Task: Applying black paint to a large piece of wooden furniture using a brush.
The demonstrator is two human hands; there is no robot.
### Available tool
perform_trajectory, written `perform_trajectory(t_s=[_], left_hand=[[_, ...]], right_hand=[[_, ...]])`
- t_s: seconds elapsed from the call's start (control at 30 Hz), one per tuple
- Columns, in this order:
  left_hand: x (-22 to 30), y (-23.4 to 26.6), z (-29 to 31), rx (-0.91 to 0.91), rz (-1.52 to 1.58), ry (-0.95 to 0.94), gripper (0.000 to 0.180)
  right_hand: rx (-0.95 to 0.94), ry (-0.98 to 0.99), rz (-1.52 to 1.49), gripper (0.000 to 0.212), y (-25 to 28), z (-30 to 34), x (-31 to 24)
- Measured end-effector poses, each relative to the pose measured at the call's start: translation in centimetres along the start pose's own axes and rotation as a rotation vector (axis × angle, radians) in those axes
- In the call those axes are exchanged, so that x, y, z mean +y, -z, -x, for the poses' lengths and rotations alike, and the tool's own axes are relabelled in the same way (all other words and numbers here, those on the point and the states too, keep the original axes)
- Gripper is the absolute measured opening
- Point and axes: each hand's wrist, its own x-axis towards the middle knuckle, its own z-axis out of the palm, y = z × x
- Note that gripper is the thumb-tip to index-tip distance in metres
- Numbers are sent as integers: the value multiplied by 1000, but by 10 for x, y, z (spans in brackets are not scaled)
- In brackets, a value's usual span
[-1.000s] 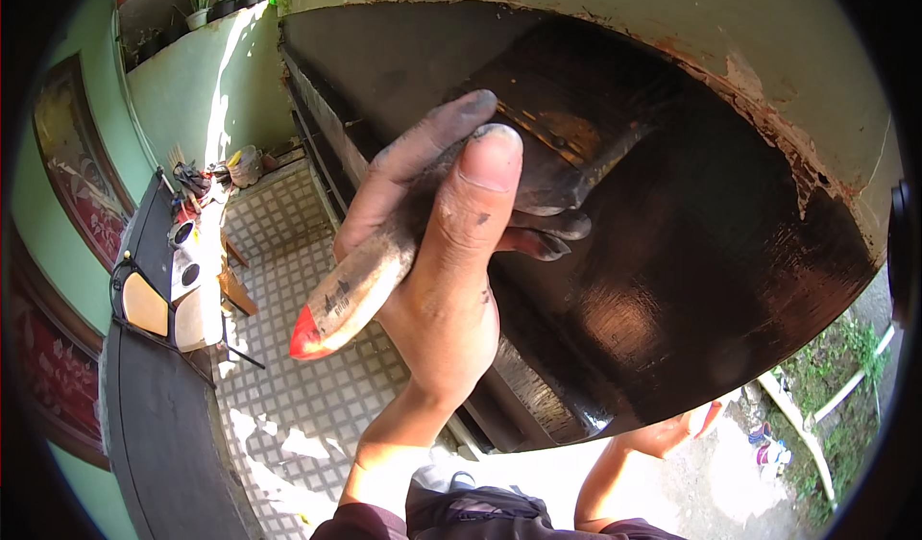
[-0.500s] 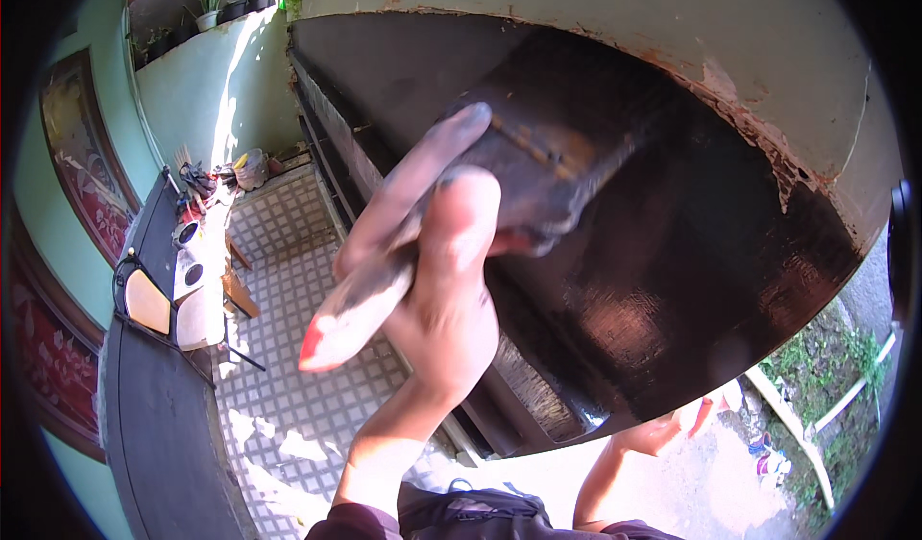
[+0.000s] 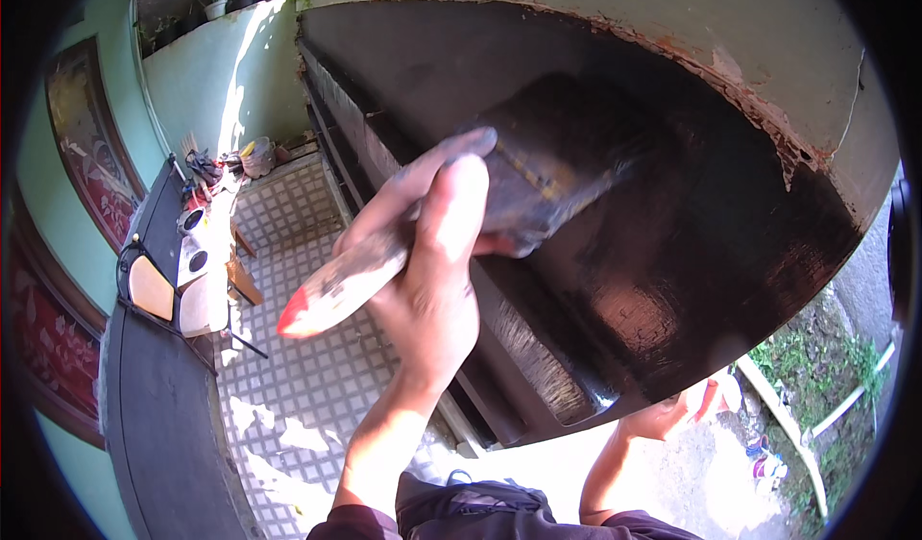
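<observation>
My left hand (image 3: 432,271) is closed around the pale wooden handle of a wide paintbrush (image 3: 331,285), whose butt end is red. Dark stains mark the fingertips and the brush's broad metal band. Its bristle end lies against or just over a dark brown, partly glossy wall panel (image 3: 730,242); I cannot tell whether it touches. At the panel's lower right edge is my right hand (image 3: 672,415), fingers curled and partly hidden behind that edge. What it holds, if anything, does not show clearly.
Peeling plaster (image 3: 740,88) borders the panel above. A ledge with a recess (image 3: 538,357) runs below it. Left stand a chair (image 3: 149,285) and a cluttered bench (image 3: 197,252) on the tiled floor (image 3: 307,367). Pale poles (image 3: 788,425) lie by the grass at right.
My left hand has shifted slightly left and up in view with the paintbrush, its handle end swinging left. The right hand stays by the panel's edge. The whole view has shifted a little.
</observation>
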Motion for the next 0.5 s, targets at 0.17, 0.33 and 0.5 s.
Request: perform_trajectory(t_s=[0.17,0.33,0.5], left_hand=[[-5,8,10,-103,-223,92,24],[1,26,36,-140,-356,189,20],[-8,21,28,-31,-87,112,23]], right_hand=[[84,-8,-24,57,-5,18,16],[-73,-26,19,31,1,-16,-11],[9,63,49,33,-9,-18,-8]])
